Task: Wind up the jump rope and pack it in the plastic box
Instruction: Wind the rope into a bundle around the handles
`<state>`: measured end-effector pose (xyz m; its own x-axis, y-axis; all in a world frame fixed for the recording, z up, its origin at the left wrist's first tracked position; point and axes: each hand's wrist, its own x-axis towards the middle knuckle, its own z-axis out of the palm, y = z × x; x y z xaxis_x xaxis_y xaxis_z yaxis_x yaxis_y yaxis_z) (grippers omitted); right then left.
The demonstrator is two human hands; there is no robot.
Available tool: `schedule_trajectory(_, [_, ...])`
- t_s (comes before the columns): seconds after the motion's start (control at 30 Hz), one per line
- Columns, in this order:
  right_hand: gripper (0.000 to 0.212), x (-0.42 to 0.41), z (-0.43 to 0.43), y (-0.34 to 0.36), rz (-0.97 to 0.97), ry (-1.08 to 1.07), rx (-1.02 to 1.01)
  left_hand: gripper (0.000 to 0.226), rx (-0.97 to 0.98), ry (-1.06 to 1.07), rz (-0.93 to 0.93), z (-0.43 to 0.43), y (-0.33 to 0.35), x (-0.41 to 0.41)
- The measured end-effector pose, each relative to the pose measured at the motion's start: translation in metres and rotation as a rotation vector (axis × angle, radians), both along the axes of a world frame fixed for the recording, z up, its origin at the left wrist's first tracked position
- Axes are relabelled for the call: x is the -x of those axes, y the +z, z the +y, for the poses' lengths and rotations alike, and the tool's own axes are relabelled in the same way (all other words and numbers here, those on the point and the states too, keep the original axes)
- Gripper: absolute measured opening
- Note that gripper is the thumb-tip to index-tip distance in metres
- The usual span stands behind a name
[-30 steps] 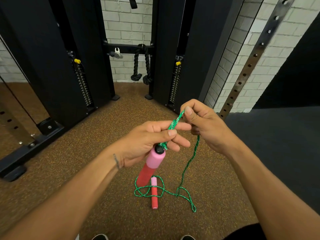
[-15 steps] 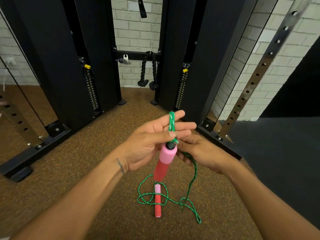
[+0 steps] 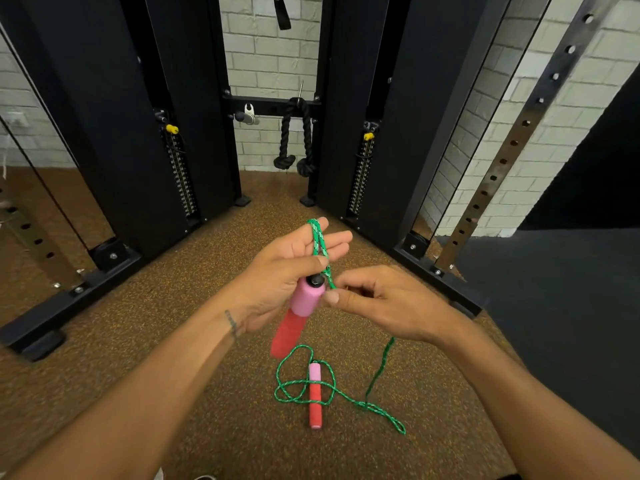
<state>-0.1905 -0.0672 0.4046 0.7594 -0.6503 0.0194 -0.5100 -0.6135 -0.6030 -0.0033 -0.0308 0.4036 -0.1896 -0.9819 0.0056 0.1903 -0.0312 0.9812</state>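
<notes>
My left hand (image 3: 284, 268) grips a pink and red jump rope handle (image 3: 298, 313) that hangs tilted down, with a loop of green rope (image 3: 318, 240) laid over its stretched fingers. My right hand (image 3: 377, 303) pinches the green rope just right of the handle's black cap. From there the rope drops to the floor, where it lies in loose loops (image 3: 298, 389) around the second handle (image 3: 315, 396). No plastic box is in view.
A black cable machine (image 3: 138, 133) with two weight stacks stands ahead, and a black tricep rope (image 3: 294, 140) hangs between them. Its base rails (image 3: 69, 299) run out at left and right. The floor is brown speckled rubber (image 3: 173, 341), with dark matting (image 3: 571, 306) at right.
My right hand has come down from above the left hand to beside the handle cap, laying a rope loop over the left fingers, which have straightened. The rope on the floor has shifted slightly.
</notes>
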Motion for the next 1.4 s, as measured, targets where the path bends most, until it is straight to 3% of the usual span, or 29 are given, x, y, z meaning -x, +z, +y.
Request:
schedule_trajectory(0.13, [0.026, 0.003, 0.004, 0.012, -0.194, 0.015, -0.071, 0.065, 0.016, -0.096, -0.277, 0.002, 0.001, -0.003])
schedule_trajectory(0.27, [0.022, 0.005, 0.0, 0.017, -0.345, 0.0, -0.081, 0.048, 0.061, -0.219, -0.382, 0.009, 0.007, 0.004])
schedule_trajectory(0.47, [0.012, 0.011, -0.012, 0.015, -0.486, -0.084, -0.071, 0.053, 0.05, -0.302, -0.238, 0.013, 0.009, 0.002])
schedule_trajectory(0.6, [0.015, 0.013, -0.014, 0.018, -0.559, -0.13, -0.139, 0.037, 0.054, -0.324, -0.15, 0.013, 0.011, -0.003])
schedule_trajectory(0.8, [0.018, 0.011, -0.014, 0.016, -0.578, -0.158, -0.185, 0.034, 0.022, -0.359, -0.215, 0.013, 0.012, -0.001])
schedule_trajectory(0.97, [0.025, 0.013, -0.02, 0.007, -0.485, -0.204, -0.364, 0.038, 0.009, -0.258, 0.099, 0.011, 0.006, 0.002])
schedule_trajectory(1.07, [0.021, 0.009, -0.018, 0.0, -0.384, -0.199, -0.439, 0.044, 0.021, -0.231, 0.185, 0.01, 0.003, 0.004])
schedule_trajectory(1.23, [0.02, 0.002, -0.011, -0.005, -0.324, -0.213, -0.541, 0.06, 0.033, -0.116, 0.062, 0.005, 0.0, 0.006])
schedule_trajectory(1.4, [0.025, 0.003, -0.013, -0.002, -0.222, -0.172, -0.464, 0.059, 0.023, 0.038, 0.078, 0.001, -0.003, 0.006])
